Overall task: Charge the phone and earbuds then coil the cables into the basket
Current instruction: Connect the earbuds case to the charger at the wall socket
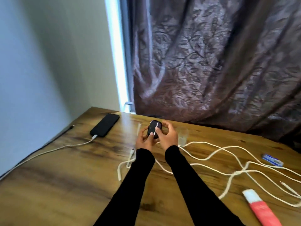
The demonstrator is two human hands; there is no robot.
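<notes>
Both hands hold a black earbuds case [154, 128] just above the wooden table [65, 185], near its far edge. My left hand [145, 139] grips the case from the left and below, while my right hand [167, 136] wraps its right side. A black phone [105, 125] lies face up at the far left of the table with a white cable [65, 146] plugged into its near end. Several loose white cables [228, 168] sprawl over the table to the right of my arms. One free plug end [132, 151] lies by my left wrist. No basket is in view.
A red and white flat packet [260, 209] lies at the near right. A small blue and white item [272, 160] sits at the right. A brown patterned curtain [211, 62] hangs behind the table, with a white wall [40, 62] at left.
</notes>
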